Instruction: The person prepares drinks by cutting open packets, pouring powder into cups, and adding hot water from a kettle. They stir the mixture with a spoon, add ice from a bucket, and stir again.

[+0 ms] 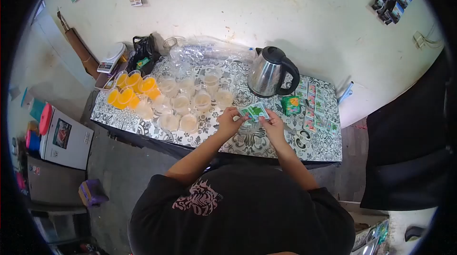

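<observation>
Both my hands hold green-and-white sachets [256,111] above the front half of the table. My left hand [229,120] pinches their left edge, and my right hand [273,125] grips the right end. Just beyond my right hand lies a pile of green and orange sachets [291,105]. Strips of joined sachets [320,100] are spread at the table's right side. Black-handled scissors [303,139] rest to the right of my right wrist. Left of my hands stand several clear plastic cups [189,122] with pale contents.
Cups of orange drink [126,96] stand at the table's left end. A steel electric kettle [265,75] is at the back, beside clear plastic bags [209,51]. A black bag [144,52] and a kitchen scale [112,57] sit back left. Patterned cloth covers the table [233,141].
</observation>
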`<state>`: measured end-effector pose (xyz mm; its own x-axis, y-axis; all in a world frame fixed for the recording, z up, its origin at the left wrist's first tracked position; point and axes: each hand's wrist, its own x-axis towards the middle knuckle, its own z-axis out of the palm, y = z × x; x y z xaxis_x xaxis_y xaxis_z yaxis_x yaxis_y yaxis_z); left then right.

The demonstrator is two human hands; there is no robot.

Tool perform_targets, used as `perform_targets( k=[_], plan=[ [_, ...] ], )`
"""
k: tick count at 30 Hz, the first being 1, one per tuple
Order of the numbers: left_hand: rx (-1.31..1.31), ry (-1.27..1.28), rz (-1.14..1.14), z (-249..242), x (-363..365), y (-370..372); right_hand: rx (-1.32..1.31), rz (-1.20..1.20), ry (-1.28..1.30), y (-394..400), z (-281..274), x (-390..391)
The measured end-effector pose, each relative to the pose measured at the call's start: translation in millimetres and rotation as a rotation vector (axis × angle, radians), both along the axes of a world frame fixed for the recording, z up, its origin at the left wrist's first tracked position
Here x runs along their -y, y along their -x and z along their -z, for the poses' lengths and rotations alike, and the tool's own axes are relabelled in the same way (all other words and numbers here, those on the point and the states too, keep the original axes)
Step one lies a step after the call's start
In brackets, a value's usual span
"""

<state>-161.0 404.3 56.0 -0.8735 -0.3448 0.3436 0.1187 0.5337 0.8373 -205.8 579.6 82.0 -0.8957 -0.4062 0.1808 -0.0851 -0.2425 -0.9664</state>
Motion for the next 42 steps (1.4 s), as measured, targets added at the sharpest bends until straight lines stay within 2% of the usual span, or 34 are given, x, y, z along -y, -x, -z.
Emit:
perform_targets(
  k=[3,7,11,15,17,19,20,26,39,42],
  plan=[
    [0.062,-0.134,0.004,-2,0,-2,0.010,0.066,-0.036,-4,0,6],
    [0.101,-0.092,-0.035,-1,1,-4,0.007,0.096,-0.030,-5,-3,13],
    [0.153,-0.021,-0.039,-10,1,-6,-0.022,0.161,-0.170,-4,2,10],
    [0.193,0.006,-0.039,-16,0,-4,-0.053,0.161,-0.203,-5,-5,10],
    [0.182,0.106,-0.062,-24,-3,-5,-0.046,0.162,-0.134,-7,-8,11],
    [0.173,0.083,-0.065,-22,-3,-5,-0.055,0.173,-0.072,-9,-9,14],
    [0.180,0.088,-0.064,-22,-2,-5,-0.041,0.137,-0.169,-10,-14,9],
    [0.177,0.129,-0.040,-27,-1,-1,0.062,0.199,-0.233,-11,-10,11],
    [0.183,0.113,0.032,-40,-2,8,0.166,0.193,-0.154,-3,-13,10],
    [0.258,0.096,0.046,-42,4,10,0.149,0.197,-0.107,-2,-7,12]
  ],
)
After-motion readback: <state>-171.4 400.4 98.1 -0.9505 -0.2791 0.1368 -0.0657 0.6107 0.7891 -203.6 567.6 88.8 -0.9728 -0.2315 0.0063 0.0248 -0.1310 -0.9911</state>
